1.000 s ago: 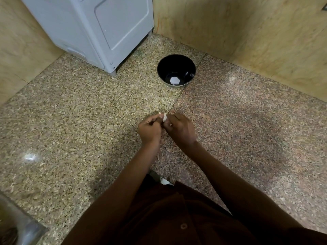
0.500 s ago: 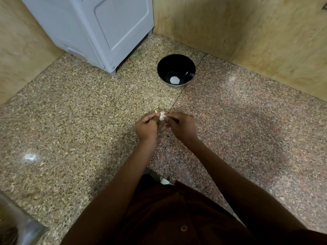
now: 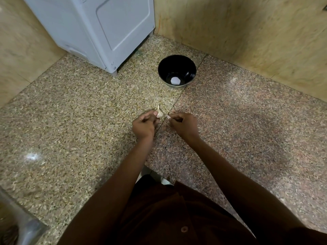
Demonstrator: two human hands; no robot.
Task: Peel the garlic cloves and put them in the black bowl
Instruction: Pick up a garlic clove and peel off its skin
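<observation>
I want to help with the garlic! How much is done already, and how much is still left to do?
One pale piece, probably a peeled clove, already lies in the black bowl. Right now the left hand holds a garlic clove while the right hand pinches a small strip of skin pulled away from it. That clove still needs finishing and dropping in the bowl. No other cloves are in view.

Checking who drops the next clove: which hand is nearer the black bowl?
Roughly level. The left hand, holding the garlic clove, sits below-left of the black bowl; the right hand below-right.
</observation>
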